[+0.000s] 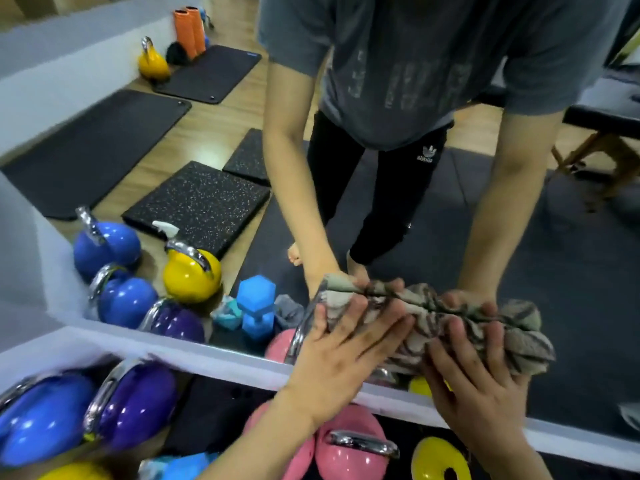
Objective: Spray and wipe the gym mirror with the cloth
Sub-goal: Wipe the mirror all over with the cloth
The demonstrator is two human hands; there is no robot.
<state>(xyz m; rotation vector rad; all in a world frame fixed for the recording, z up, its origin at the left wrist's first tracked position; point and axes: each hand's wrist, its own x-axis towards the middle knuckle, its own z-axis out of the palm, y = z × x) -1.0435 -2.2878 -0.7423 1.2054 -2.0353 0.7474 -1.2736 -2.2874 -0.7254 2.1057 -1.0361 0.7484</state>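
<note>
I see both hands pressing the cloth [450, 327] flat against the lower part of the mirror [519, 237], just above its white frame [221, 362]. My left hand [343, 355] lies on the cloth's left end, fingers [381, 323] straight and slightly spread. My right hand [478, 372] covers the right part, fingers straight and apart, tips on the bunched fabric. Below the frame stand kettlebells: blue [41, 417], purple [138, 403], pink [353, 448], yellow [440, 459]. The sprayer [166, 230] shows only as a reflection, behind the yellow kettlebell's mirror image.
</note>
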